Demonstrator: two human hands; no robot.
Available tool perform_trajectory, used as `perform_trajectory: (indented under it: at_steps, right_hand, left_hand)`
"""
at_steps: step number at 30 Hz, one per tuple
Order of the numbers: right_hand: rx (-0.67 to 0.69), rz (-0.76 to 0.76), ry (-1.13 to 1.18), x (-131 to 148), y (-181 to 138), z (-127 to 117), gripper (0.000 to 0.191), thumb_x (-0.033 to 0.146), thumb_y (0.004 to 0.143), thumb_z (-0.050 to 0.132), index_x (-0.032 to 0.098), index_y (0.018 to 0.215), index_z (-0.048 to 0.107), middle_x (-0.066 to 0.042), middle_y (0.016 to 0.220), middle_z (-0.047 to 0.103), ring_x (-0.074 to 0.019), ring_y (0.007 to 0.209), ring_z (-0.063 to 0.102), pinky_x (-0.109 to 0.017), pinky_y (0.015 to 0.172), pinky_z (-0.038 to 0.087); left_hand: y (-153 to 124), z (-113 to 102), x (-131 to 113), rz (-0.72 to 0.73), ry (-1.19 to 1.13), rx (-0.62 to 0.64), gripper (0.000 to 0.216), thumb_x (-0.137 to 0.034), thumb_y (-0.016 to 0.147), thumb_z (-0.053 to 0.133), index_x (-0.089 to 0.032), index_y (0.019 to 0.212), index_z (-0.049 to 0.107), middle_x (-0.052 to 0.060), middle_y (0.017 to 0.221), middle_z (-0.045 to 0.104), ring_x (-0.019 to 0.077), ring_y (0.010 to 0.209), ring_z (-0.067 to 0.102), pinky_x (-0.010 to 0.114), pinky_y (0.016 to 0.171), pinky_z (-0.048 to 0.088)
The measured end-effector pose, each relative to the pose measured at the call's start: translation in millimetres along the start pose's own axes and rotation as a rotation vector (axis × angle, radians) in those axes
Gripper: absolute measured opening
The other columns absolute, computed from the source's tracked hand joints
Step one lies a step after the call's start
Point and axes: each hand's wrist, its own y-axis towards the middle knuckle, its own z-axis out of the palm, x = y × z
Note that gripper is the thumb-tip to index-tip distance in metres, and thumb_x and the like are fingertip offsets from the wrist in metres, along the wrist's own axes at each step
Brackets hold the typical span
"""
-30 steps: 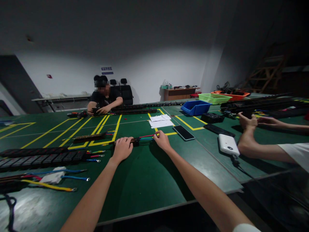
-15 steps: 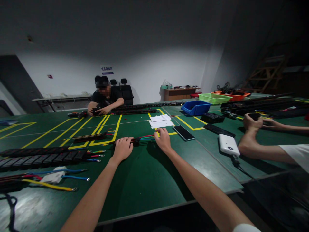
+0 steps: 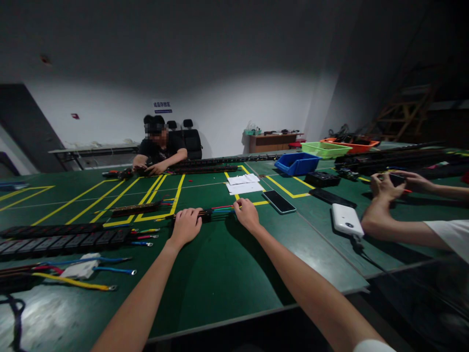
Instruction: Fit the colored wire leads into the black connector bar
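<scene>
My left hand [image 3: 187, 225] is closed over a dark strip with coloured wires [image 3: 220, 209] running out of its right end. The strip's body is mostly hidden beneath my fingers. At the far end of those red, green and blue wires, my right hand [image 3: 246, 214] pinches the tips between thumb and fingers. A similar strip with wires [image 3: 137, 209] lies to the left, beyond my left hand. Closer on the left are black socket strips [image 3: 73, 243] with ring-ended wires, and a white connector block [image 3: 81, 266] among blue and yellow leads.
White papers [image 3: 245, 184] and a phone [image 3: 279, 201] lie beyond my right hand. A white power bank [image 3: 346, 219], blue bin [image 3: 297, 164] and green basket [image 3: 326, 149] stand to the right. Co-workers sit opposite and at right, the latter's hands [image 3: 390, 185] holding a dark object.
My right hand has shifted very slightly at the wire ends; my left hand stays put. The co-worker at right has turned the dark object in both hands.
</scene>
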Motion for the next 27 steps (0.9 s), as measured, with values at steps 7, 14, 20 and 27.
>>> perform_trajectory:
  at_steps: [7,14,20,27]
  right_hand:
    - [-0.111,-0.104,0.177,1.1,2.0,-0.7,0.021,0.029,0.096,0.052,0.018,0.099,0.069,-0.010,0.100,0.069,-0.0229,0.094,0.063,-0.032,0.083,0.049]
    - [-0.078,-0.089,0.113,0.3,1.4,1.4,0.025,0.032,0.098,0.051,0.018,0.102,0.072,-0.011,0.103,0.070,-0.0227,0.095,0.063,-0.032,0.083,0.048]
    - [0.116,-0.041,-0.140,-2.4,0.3,2.1,0.042,0.033,0.102,0.045,0.019,0.074,0.074,-0.012,0.080,0.071,-0.0225,0.081,0.063,-0.030,0.075,0.042]
    - [0.025,-0.025,0.007,-2.9,2.4,1.8,0.032,0.033,0.101,0.048,0.018,0.091,0.074,-0.011,0.092,0.071,-0.0216,0.085,0.063,-0.029,0.076,0.044]
  left_hand:
    - [0.1,0.8,0.9,-0.011,-0.028,0.023,0.044,-0.038,0.100,0.037,-0.021,0.132,0.063,0.012,0.127,0.069,0.0282,0.120,0.060,0.053,0.111,0.040]
    - [0.1,0.4,0.7,-0.011,-0.029,0.028,0.044,-0.038,0.100,0.037,-0.021,0.133,0.062,0.011,0.127,0.069,0.0281,0.121,0.060,0.053,0.111,0.040]
    - [0.1,-1.6,-1.1,-0.008,0.018,0.019,0.044,-0.037,0.100,0.038,-0.020,0.132,0.063,0.013,0.124,0.069,0.0298,0.117,0.061,0.052,0.108,0.042]
    - [0.0,-3.4,-2.6,-0.016,-0.007,0.029,0.044,-0.037,0.100,0.037,-0.020,0.132,0.063,0.013,0.126,0.068,0.0292,0.118,0.060,0.052,0.109,0.041]
